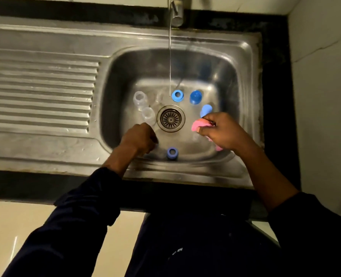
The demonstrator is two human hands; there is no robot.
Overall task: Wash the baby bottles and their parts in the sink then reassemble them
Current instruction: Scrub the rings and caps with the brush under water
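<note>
Looks straight down, in the head view, into a steel sink (243,50) set in a black worktop (275,116). Holds the left arm in from the lower left, dark sleeve ending short of the wrist, forearm crossing the near rim and sloping down into the basin. Curls the left hand (140,138) into a fist, knuckles up, just left of the drain (171,118) and right up against the near clear bottle (148,114); cannot tell whether gripping anything, fingertips hidden underneath. Holds the right arm in from the lower right, bare forearm over the right front corner of the basin, wrist bent inward. Grips a pink sponge (198,124) in the right hand (223,130), fingers curled over it, pink sticking out on the drain side and again under the heel of the hand. Finds the task's parts scattered over the basin floor: a far clear bottle (139,98) just beyond the near one, left of the drain; a blue ring (177,95) beyond the drain, beside the foot of a thin stream of water (170,56) from the tap (177,15); a dark blue cap (195,96) just right of that ring; a pale blue cap (206,110) just beyond the right hand's knuckles, touching or nearly so; a second blue ring (172,152) by the near wall, between the two hands. Shows a ribbed draining board (39,92) left of the basin.
</note>
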